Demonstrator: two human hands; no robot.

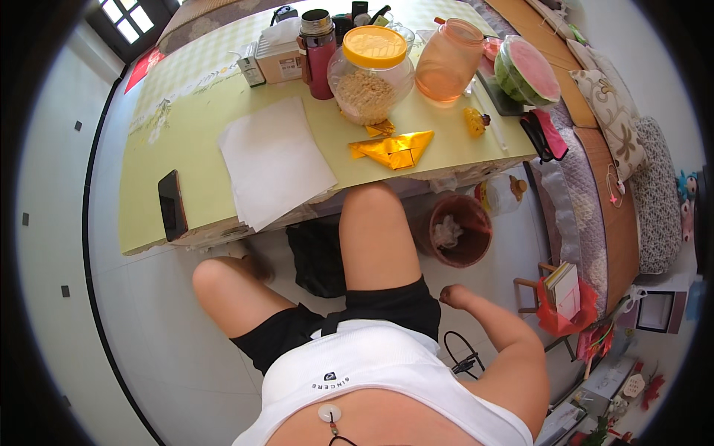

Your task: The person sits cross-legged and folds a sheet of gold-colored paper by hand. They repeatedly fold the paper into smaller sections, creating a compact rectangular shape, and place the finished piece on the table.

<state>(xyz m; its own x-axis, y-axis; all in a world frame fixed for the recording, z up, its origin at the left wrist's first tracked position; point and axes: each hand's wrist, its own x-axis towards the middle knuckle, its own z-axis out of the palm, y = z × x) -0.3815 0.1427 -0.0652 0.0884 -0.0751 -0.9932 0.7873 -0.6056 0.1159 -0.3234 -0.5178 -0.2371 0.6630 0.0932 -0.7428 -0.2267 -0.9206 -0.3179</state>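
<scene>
Beside my right thigh hangs my right hand (454,296), low over the floor and away from the table. It is small and foreshortened, so I cannot tell whether its fingers are closed or hold anything. My left hand is not in view. On the table's near edge, in front of my knee, lies a folded piece of shiny gold paper (401,151), with a smaller gold piece (380,128) behind it. Left of these a stack of white paper sheets (275,160) overhangs the edge. A dark phone (172,206) lies farther left.
A jar with a yellow lid (370,93), a red thermos (320,67), a pinkish jar (448,63) and a wrapped watermelon half (526,70) stand along the table. A waste bin (462,249) is under its edge. To the right are a cushioned bench (606,215) and a red bag (569,316).
</scene>
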